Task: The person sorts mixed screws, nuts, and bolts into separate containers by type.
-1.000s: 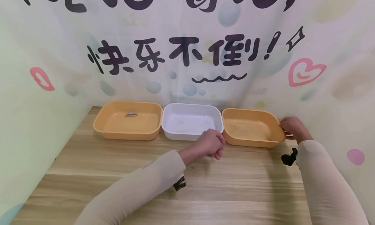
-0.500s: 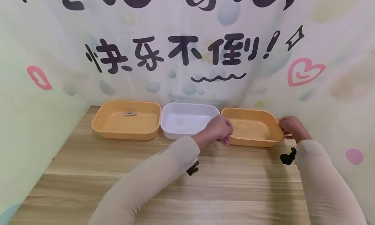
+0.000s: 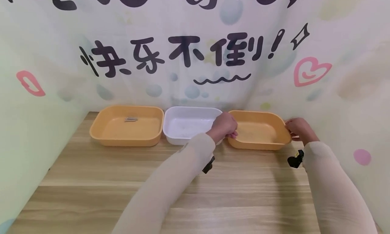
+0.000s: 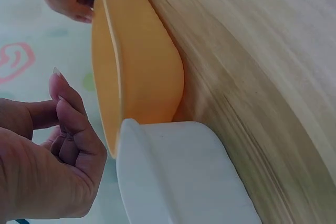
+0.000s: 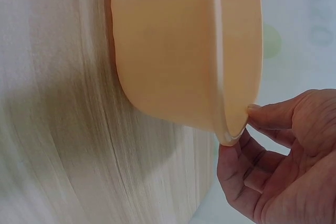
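Observation:
My left hand (image 3: 224,125) is over the join between the white plastic tray (image 3: 173,135) and the right-hand orange tray (image 3: 259,145). Seen from the left wrist, its fingers are curled and the thumb meets the index finger (image 4: 73,119); nothing shows between them, though a small thing there could be hidden. My right hand (image 3: 300,128) pinches the right end of that orange tray, thumb (image 5: 273,115) inside the rim and fingers outside. Only faint marks show on the visible floors of the white and right-hand orange trays.
A second orange tray (image 3: 128,143) stands at the left end of the row, with several thin metal screws or nails (image 3: 131,119) in it. All the trays back onto a printed cloth (image 3: 195,17) on a wooden table (image 3: 182,193).
My left hand has moved up and right from the front edge of the white tray to beside the right-hand orange one. The right hand keeps its grip; the head view has shifted slightly.

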`<state>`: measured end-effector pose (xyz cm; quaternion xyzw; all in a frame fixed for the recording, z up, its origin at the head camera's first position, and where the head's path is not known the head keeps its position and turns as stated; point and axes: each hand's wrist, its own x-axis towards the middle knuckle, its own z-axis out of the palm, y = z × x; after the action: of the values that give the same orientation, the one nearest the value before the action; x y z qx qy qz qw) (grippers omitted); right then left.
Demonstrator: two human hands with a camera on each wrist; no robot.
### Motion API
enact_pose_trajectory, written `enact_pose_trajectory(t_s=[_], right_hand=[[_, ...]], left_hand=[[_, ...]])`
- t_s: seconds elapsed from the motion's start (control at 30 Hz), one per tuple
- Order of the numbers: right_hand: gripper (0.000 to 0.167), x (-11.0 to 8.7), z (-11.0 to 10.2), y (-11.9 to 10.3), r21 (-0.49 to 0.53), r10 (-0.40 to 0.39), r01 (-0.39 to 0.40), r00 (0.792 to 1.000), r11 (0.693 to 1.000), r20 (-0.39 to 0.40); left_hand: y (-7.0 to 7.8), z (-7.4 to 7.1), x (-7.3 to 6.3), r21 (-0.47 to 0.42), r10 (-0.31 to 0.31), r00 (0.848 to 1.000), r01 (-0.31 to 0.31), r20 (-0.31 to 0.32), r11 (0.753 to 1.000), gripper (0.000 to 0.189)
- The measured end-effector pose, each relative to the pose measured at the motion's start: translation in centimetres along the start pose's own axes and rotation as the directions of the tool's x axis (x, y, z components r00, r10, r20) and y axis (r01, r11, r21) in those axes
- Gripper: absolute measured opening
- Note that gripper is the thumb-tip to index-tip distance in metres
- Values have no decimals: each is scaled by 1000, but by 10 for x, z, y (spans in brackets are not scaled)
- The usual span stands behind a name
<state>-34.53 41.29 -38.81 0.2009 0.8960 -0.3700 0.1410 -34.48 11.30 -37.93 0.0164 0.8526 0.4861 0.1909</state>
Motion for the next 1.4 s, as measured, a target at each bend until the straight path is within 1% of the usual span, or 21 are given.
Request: enact_pose_trajectory(t_s=[0.17, 0.3, 0.43, 0.53, 0.7, 0.97, 1.17, 1.4], right_hand=[[36, -1, 0, -4, 8, 14, -14, 1000, 1000, -5], [36, -1, 1, -4, 23, 27, -27, 1000, 999, -3], [37, -1, 1, -3, 26, 31, -31, 999, 999, -7], [37, -2, -1, -2, 28, 31, -31, 999, 999, -7], [38, -3, -3, -1, 23, 20, -19, 1000, 1000, -12], [36, -2, 3, -1, 24, -12, 12, 1000, 1000, -25], [36, -2, 6, -1, 16, -6, 6, 1000, 1000, -22], [36, -2, 2, -2, 10, 20, -20, 1000, 1000, -16]], left_hand=[[1, 0, 9, 74, -13, 1000, 14, -12, 997, 10], [2, 3, 13, 89, -33, 999, 34, -15, 995, 10], [6, 8, 11, 89, -32, 999, 35, -32, 995, 11], [9, 12, 7, 70, -5, 999, 8, -32, 998, 11], [11, 15, 3, 4, 37, 999, -37, 4, 999, 8], [5, 12, -4, -81, 62, 997, -60, 34, 995, 7], [2, 9, -6, -94, 54, 997, -50, 49, 994, 8], [6, 4, -9, -105, 77, 996, -72, 46, 992, 6]])
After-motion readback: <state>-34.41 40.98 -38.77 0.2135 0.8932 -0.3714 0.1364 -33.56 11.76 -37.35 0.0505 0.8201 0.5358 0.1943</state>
